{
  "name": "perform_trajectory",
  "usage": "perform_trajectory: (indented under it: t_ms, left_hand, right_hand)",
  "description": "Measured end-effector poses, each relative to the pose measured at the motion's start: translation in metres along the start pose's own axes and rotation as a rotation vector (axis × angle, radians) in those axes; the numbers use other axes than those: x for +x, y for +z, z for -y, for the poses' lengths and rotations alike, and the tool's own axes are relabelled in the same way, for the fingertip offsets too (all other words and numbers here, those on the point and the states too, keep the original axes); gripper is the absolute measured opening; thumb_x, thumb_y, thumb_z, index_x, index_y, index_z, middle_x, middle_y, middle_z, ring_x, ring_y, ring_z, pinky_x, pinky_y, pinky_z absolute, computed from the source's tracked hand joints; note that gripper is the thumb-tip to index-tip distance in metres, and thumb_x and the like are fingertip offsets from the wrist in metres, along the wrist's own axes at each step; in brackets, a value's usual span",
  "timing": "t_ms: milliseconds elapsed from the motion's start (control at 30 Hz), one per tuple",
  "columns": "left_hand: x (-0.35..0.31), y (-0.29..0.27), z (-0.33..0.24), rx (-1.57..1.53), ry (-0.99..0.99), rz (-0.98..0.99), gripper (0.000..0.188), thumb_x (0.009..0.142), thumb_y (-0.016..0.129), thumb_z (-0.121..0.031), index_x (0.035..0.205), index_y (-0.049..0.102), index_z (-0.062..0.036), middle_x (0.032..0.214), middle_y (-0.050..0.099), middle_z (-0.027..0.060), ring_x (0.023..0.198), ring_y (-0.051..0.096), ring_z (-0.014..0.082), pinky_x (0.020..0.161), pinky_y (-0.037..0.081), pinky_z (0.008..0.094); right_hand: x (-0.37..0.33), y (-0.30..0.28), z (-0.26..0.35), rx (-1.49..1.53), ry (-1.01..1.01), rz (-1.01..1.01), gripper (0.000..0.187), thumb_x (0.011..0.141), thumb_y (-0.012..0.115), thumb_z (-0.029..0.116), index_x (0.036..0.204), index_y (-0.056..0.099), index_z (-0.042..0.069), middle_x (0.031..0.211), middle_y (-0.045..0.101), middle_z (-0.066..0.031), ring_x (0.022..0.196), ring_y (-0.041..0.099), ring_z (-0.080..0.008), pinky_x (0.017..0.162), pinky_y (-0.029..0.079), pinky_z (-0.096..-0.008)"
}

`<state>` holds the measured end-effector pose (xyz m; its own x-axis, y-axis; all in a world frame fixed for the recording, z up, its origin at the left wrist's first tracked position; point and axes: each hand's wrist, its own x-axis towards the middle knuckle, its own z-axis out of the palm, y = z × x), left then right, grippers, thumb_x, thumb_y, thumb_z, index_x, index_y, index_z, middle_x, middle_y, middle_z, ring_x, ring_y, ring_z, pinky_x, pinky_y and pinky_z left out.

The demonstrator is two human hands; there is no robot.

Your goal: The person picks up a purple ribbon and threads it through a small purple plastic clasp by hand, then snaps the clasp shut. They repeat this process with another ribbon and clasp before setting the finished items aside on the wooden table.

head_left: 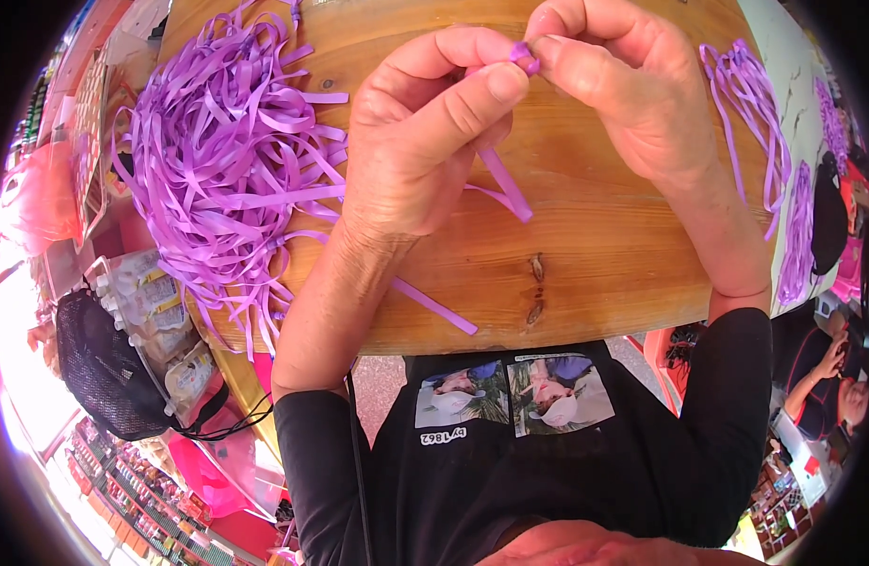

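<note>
- Head view: left hand (pixel 425 127) clamps a knotted purple ribbon (pixel 521 54) over the wooden table (pixel 613 250).
- Right hand (pixel 628 99), thumb and finger together, pinches at the same knot.
- Ribbon pile (pixel 231 160) lies left; a smaller bundle (pixel 755 113), right.

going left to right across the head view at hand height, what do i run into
Pink plastic bag → big heap of purple ribbons → left hand → small purple ribbon knot → right hand → smaller purple ribbon bundle
</note>
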<state>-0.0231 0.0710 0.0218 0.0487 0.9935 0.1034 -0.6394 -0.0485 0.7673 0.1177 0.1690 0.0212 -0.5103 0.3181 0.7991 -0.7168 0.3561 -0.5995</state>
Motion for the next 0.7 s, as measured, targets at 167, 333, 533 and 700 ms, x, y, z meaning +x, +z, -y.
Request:
perform_trajectory:
  t_ms: [167, 333, 533, 700]
  left_hand:
    - [-0.003, -0.005, 0.000, -0.141, -0.051, -0.031, 0.016, 0.089, 0.053, -0.013, 0.101, 0.058, -0.0021, 0.068, 0.043, -0.0053, 0.057, 0.031, 0.0057, 0.052, 0.026, 0.0215]
    - [0.001, -0.003, 0.002, -0.180, -0.075, 0.011, 0.015, 0.090, 0.052, -0.013, 0.100, 0.058, -0.0032, 0.066, 0.039, -0.0064, 0.056, 0.030, 0.0051, 0.051, 0.026, 0.0207]
    - [-0.001, -0.008, -0.001, -0.248, -0.102, -0.043, 0.013, 0.084, 0.062, -0.010, 0.094, 0.062, -0.0024, 0.064, 0.049, -0.0052, 0.053, 0.033, 0.0046, 0.047, 0.024, 0.0203]
    - [-0.002, 0.001, 0.000, -0.152, -0.093, -0.114, 0.012, 0.084, 0.063, -0.009, 0.094, 0.063, -0.0019, 0.065, 0.050, -0.0053, 0.053, 0.035, 0.0038, 0.047, 0.024, 0.0194]
  right_hand:
    - [0.024, 0.032, 0.052, -0.685, 0.448, -0.168, 0.009, 0.080, 0.061, 0.001, 0.089, 0.060, 0.001, 0.080, 0.060, -0.0042, 0.070, 0.056, -0.0112, 0.061, 0.044, -0.0224]
    - [0.015, -0.001, -0.012, -0.585, -0.606, -0.121, 0.020, 0.071, 0.065, -0.007, 0.090, 0.062, 0.001, 0.078, 0.059, -0.0101, 0.064, 0.056, -0.0221, 0.055, 0.043, -0.0275]
    - [0.041, 0.028, 0.071, -0.885, 0.417, 0.052, 0.019, 0.070, 0.066, -0.007, 0.087, 0.063, 0.002, 0.077, 0.059, -0.0093, 0.062, 0.056, -0.0218, 0.054, 0.043, -0.0278]
    - [0.037, 0.029, 0.069, -0.954, 0.382, 0.030, 0.014, 0.072, 0.065, -0.004, 0.085, 0.062, 0.002, 0.076, 0.059, -0.0087, 0.064, 0.057, -0.0205, 0.057, 0.043, -0.0265]
